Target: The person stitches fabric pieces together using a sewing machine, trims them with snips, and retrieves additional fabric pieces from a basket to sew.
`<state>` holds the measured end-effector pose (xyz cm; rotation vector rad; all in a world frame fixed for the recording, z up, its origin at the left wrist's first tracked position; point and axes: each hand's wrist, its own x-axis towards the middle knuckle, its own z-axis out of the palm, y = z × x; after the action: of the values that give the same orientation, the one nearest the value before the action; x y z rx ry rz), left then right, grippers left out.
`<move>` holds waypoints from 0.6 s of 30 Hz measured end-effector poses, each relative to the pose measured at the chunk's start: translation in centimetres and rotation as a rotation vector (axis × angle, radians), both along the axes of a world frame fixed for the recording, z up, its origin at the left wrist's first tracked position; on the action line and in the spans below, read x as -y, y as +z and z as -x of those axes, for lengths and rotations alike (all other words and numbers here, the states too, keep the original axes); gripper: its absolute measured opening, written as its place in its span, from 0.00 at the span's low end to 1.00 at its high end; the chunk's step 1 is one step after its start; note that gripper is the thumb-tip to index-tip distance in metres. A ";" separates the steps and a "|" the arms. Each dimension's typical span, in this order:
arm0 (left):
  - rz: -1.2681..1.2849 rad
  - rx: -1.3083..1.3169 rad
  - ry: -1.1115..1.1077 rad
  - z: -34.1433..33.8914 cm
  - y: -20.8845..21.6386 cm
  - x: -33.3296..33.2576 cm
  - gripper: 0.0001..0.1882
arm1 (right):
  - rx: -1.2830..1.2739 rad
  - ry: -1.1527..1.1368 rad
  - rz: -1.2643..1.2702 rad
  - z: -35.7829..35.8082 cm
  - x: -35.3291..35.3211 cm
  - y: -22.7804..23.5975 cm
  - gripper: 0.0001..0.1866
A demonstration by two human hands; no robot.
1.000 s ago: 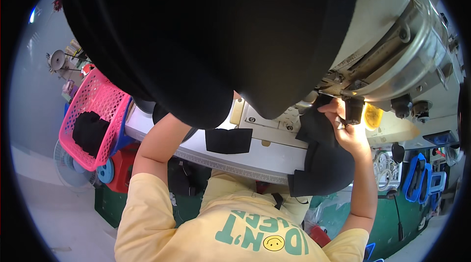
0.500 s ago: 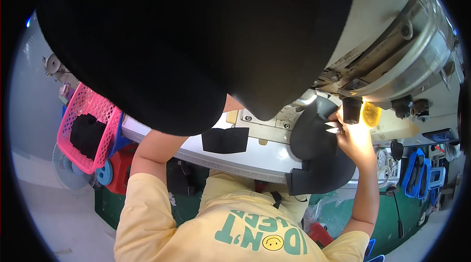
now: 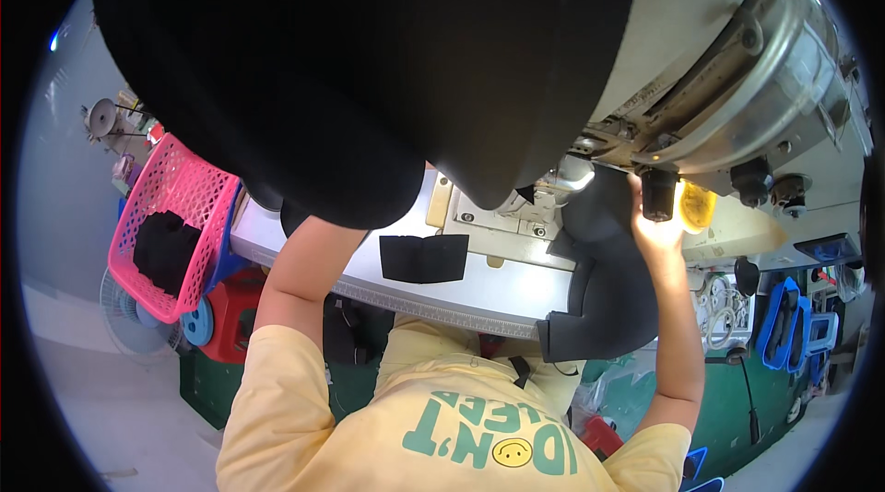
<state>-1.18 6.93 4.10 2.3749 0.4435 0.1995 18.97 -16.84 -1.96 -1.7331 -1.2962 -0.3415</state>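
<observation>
Black fabric (image 3: 616, 294): on the table (image 3: 516, 289), overhanging your edge.
Right hand (image 3: 656, 232): beside it; fingers hidden, can't tell their grip.
Left hand: out of sight.
Sewing machine (image 3: 761, 128): you're probably positioning fabric; next calls for steady alignment.

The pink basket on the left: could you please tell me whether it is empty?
Not empty: a black bundle lies in the pink basket, with bare mesh wall showing beside it.
</observation>
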 end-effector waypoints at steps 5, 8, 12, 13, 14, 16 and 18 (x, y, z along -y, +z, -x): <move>0.275 -0.065 -0.057 1.7 1.0 0.5 0.13 | -0.331 0.430 0.177 5.0 -1.0 4.6 0.06; 0.375 -0.110 -0.099 2.1 1.6 1.2 0.13 | -0.171 0.289 0.145 6.6 -2.8 4.7 0.12; 0.410 -0.114 -0.078 1.3 1.6 2.1 0.14 | 0.047 0.125 0.212 8.1 -3.5 4.7 0.26; 0.351 -0.103 -0.019 1.0 1.2 2.4 0.15 | 0.046 0.126 0.212 8.2 -3.6 4.6 0.26; 0.294 -0.095 0.040 0.8 0.7 2.6 0.15 | 0.182 0.065 0.160 8.4 -3.8 4.2 0.26; 0.113 0.085 0.012 0.2 -1.8 2.2 0.16 | 0.372 -0.069 0.170 8.6 -3.7 3.3 0.25; 0.353 0.153 0.054 0.0 -1.4 3.3 0.16 | 0.464 -0.032 -0.014 7.6 -3.5 1.1 0.24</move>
<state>-1.14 3.62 2.68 1.9882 0.4305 0.2994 11.36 -13.37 -0.84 -1.7222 -1.5849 -0.8053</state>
